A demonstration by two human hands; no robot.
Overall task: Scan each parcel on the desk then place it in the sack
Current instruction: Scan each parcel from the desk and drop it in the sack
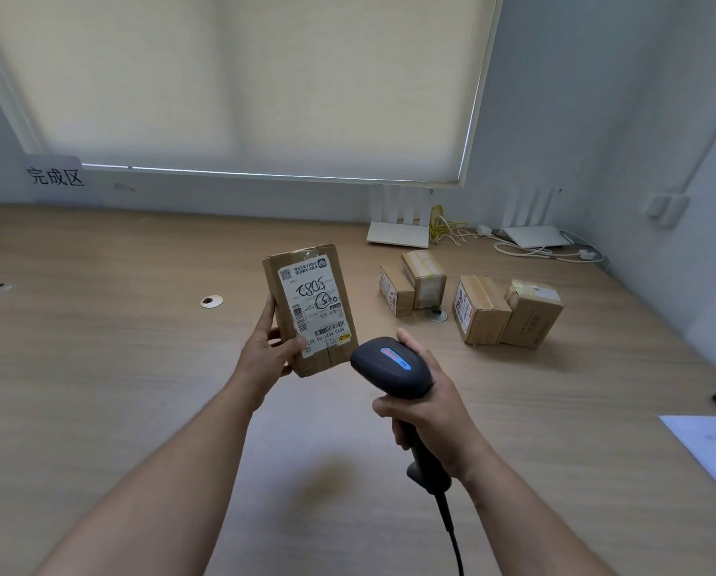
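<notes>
While it is being gripped: a parcel [309,307] is being held upright above the bench [98,347], label side turned toward the camera.
Left hand [266,353]: fingers are being curled round the parcel's lower left edge, with the thumb being pressed on the label's bottom corner.
Right hand [427,413]: a scanner [393,367] is being clasped by its handle, fingers wrapped fully round it; its head is being pointed at the parcel's lower right corner, just beside it.
Scanner cable [451,530]: is being trailed down from the handle toward the bottom edge.
Other parcels: four boxes [472,303] are being left on the bench at right, well apart from the hands, in two touching pairs.
Back of bench: two white routers [397,232] and loose cables [526,249] are being kept by the wall.
Wall sign [54,176]: is being shown at far left, below the blind [244,76].
Sheet of paper [709,446]: is being seen lying at the bench's right edge.
</notes>
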